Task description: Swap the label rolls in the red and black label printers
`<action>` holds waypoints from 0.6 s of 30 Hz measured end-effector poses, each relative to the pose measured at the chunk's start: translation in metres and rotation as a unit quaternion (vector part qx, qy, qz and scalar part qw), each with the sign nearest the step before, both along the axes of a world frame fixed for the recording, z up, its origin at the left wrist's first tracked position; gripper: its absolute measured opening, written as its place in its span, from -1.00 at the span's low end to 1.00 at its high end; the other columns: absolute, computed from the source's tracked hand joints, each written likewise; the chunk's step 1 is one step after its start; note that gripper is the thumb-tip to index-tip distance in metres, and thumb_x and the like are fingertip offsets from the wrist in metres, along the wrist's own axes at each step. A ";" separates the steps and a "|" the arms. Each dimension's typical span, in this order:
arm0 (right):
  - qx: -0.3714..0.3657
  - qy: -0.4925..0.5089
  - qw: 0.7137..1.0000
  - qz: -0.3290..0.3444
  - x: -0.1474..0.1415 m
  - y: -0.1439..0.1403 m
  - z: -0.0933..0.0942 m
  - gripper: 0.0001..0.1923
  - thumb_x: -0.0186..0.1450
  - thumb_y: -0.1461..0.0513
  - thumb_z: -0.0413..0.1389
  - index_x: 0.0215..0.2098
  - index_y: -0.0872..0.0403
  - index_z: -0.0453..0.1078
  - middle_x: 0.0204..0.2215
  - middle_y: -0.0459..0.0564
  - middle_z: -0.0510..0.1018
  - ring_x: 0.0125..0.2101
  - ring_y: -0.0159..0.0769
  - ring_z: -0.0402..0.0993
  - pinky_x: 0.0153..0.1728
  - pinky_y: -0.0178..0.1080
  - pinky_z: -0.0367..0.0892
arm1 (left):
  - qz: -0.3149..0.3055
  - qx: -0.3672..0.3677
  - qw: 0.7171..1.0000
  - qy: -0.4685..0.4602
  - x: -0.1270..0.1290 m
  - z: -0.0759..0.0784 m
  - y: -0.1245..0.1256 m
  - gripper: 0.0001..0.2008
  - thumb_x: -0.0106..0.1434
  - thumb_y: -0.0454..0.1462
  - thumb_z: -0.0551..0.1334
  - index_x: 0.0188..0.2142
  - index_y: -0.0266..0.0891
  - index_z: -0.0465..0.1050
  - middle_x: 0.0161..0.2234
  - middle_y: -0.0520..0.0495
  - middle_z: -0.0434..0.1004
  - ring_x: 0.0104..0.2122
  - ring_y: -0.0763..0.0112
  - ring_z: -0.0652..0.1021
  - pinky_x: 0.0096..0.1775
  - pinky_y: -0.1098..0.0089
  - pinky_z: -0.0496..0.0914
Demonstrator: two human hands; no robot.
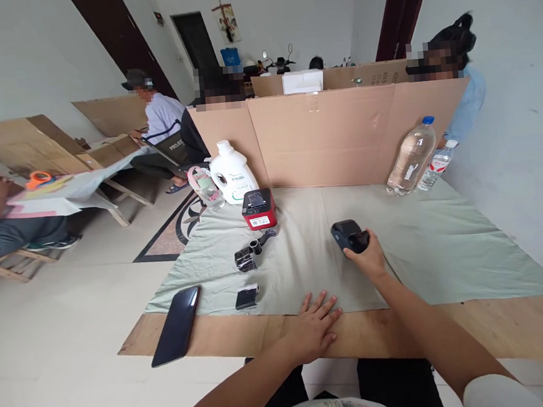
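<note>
My right hand [369, 259] is closed around a small black boxy device [345, 232] with a glossy dark part on its near side; its exact kind is unclear. The device is at or just above the green cloth [304, 251], right of the middle. My left hand [316, 326] lies flat at the cloth's front edge, fingers spread, holding nothing. To its left are a small black rectangular block [247, 297] and a black plastic-wrapped part [252, 256] with a round end. Behind them stands a red and black box [259, 209] with a white label.
A black smartphone [176, 326] lies at the left front corner. A white jug [233, 175] and a clear pink-handled bottle [206, 187] stand at the back left. Two water bottles, one large [410, 159], stand at the back right. A cardboard screen [318, 139] closes the back; other people sit beyond.
</note>
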State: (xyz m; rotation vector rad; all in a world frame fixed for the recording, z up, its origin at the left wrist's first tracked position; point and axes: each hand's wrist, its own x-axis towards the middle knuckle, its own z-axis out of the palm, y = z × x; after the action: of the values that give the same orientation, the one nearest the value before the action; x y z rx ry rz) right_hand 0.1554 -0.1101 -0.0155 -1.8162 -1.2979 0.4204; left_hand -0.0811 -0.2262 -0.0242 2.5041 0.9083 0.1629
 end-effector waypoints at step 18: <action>0.014 -0.146 0.989 0.017 -0.048 -0.043 -0.033 -0.09 -0.04 -0.08 0.26 0.14 0.20 0.13 -0.11 0.25 0.37 -0.05 0.08 0.27 -0.04 0.05 0.20 | 0.299 -0.066 0.935 -0.181 0.033 -0.003 0.074 -0.62 0.23 -0.39 0.01 0.02 -0.30 0.37 0.03 -0.20 0.41 0.02 0.28 0.41 0.09 0.24 0.27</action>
State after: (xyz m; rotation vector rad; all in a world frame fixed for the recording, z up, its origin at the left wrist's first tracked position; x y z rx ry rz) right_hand 0.1072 -0.1535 -0.0480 -1.8846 -1.5262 0.1558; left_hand -0.0477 -0.1527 -0.0275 1.9121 1.4270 0.7059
